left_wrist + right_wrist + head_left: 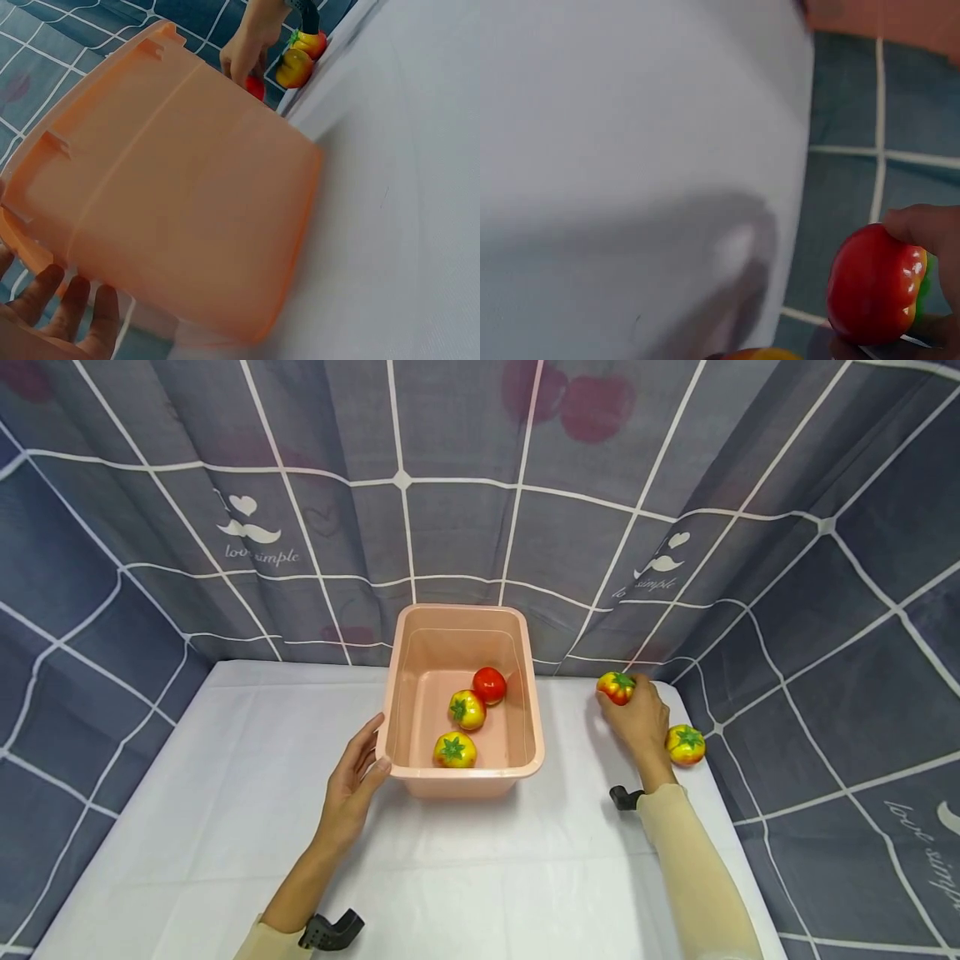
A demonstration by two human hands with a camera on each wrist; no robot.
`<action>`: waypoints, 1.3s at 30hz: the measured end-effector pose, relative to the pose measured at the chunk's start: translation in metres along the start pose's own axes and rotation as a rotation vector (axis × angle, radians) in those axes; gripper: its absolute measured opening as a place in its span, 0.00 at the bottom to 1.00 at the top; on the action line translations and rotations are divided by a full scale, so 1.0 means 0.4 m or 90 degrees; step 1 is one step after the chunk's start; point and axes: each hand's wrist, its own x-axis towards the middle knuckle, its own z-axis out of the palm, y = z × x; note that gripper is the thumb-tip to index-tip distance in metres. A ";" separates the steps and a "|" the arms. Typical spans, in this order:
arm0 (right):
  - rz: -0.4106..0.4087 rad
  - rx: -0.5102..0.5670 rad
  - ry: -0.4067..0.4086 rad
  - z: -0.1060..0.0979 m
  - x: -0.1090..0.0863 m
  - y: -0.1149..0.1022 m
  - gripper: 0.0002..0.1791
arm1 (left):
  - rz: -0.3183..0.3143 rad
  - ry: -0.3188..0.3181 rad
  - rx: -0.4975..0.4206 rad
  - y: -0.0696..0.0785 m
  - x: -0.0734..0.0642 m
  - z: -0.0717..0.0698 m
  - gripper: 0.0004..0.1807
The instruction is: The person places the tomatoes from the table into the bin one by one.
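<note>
My left hand (348, 789) holds the left rim of a pink plastic bin (459, 783), with the thumb at the near corner. Inside lie a red tomato (489, 685) and two yellow-red tomatoes, one in the middle (471, 710) and one near the front wall (454, 750). Off to the right, my right hand (637, 718) grips a red-yellow tomato (874, 285) with a green top. Beside that wrist sits another yellow-red tomato (686, 745). The left wrist view shows two tomatoes (294, 69) past the bin, close to the right hand.
A white cloth (225, 827) covers the table. Grey-blue checked curtains (465, 535) hang at the back and both sides, close to the table's edges. A black wrist strap mount (330, 931) is on each arm.
</note>
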 end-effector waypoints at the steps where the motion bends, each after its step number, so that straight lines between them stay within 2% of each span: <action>1: -0.003 0.005 0.005 -0.002 -0.007 -0.007 0.42 | 0.000 0.000 0.001 0.000 0.000 0.000 0.34; 9: -0.033 0.054 0.036 -0.009 -0.070 -0.064 0.44 | -0.010 0.004 0.013 0.001 0.000 0.001 0.34; 16: -0.064 0.100 0.051 -0.020 -0.128 -0.100 0.43 | 0.001 0.000 0.006 -0.004 0.003 0.001 0.34; 25: -0.106 0.121 0.094 -0.024 -0.195 -0.125 0.41 | 0.002 0.005 0.008 -0.004 0.002 0.002 0.34; 30: -0.115 0.138 0.101 -0.027 -0.210 -0.131 0.41 | 0.005 0.007 0.001 -0.005 0.002 0.003 0.34; 39: -0.117 0.138 0.105 -0.033 -0.204 -0.134 0.41 | 0.003 0.008 -0.011 -0.007 0.003 0.005 0.34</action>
